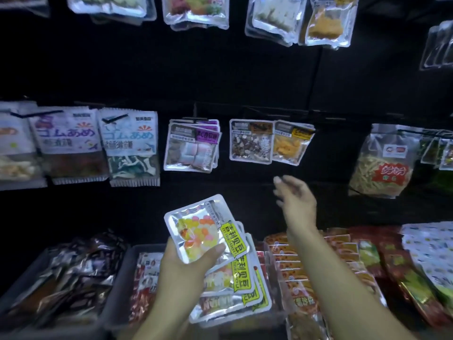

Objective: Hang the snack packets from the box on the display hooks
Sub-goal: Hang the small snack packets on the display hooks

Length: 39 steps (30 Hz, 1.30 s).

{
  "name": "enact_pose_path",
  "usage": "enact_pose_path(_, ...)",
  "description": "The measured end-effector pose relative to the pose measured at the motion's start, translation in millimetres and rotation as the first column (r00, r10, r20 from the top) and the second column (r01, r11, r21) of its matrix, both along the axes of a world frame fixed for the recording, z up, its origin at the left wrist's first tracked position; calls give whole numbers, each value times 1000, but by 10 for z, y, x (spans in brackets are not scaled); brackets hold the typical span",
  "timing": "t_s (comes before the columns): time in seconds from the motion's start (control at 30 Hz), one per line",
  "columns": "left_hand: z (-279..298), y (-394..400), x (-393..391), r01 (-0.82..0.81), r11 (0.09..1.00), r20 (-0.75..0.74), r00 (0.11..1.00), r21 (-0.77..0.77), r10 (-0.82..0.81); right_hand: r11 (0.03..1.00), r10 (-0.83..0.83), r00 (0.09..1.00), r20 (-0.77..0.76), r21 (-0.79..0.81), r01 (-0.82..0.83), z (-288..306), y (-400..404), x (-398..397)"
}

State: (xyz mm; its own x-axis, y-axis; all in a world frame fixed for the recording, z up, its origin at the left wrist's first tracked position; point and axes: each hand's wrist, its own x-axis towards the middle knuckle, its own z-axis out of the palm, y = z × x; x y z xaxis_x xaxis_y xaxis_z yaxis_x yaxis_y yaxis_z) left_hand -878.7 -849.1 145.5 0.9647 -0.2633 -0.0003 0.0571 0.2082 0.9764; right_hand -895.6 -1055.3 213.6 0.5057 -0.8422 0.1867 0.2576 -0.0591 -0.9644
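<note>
The left hand (186, 261) grips a fanned stack of silvery clear snack packets with yellow-green labels (208, 231), long axes tilted up-left, above grey bins (117, 271), while the right hand (295, 200), fingers loose, reaches toward hanging packets (269, 141).

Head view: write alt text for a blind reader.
The left hand holds a fanned stack of yellow-labelled snack packets, while the empty right hand reaches up toward packets hanging on a dark display wall. Bins of packets sit below.

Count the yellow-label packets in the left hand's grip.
4 show, fanned in the left hand: top packet, second, third, bottom. More may be hidden between them.
</note>
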Motion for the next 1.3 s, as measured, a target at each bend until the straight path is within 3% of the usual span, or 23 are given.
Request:
enact_pose_path(0.1, -73, 99, -12, -54, 998, 19, 998, -42, 55, 953, 290, 948, -133, -51, -298, -469, 547, -245)
enact_pose_path(0.23, -288, 269, 2, -165, 986, -21, 986, -31, 164, 928, 353, 908, -226, -39, -370, -944, 1021, -294)
enact_pose_path(0.47, -368, 400, 52, -199, 980, 4, 980, -20, 199, 927, 346, 887, -304, -37, -374, -1010, 1198, -113)
enact_pose_path(0.67, -424, 513, 198, -135, 988, -22, 990, 73, 136, 971, 223, 937, -270, -29, -239, -1106, 1186, 5)
enact_pose_path(1.03, -402, 630, 139, -19, 985, -298, 954, -171, -33, 972, 219, 964, -154, 116, -202, -1108, 1190, 164)
enact_pose_path(1.17, -370, 693, 147, -26, 992, -246, 969, -121, -4, 943, 314, 936, -162, 166, -288, -1074, 1226, 191)
enact_pose_path(1.3, -315, 884, 216, -121, 992, -121, 986, -46, 115, 935, 353, 918, -181, 41, -352, -990, 1326, 166)
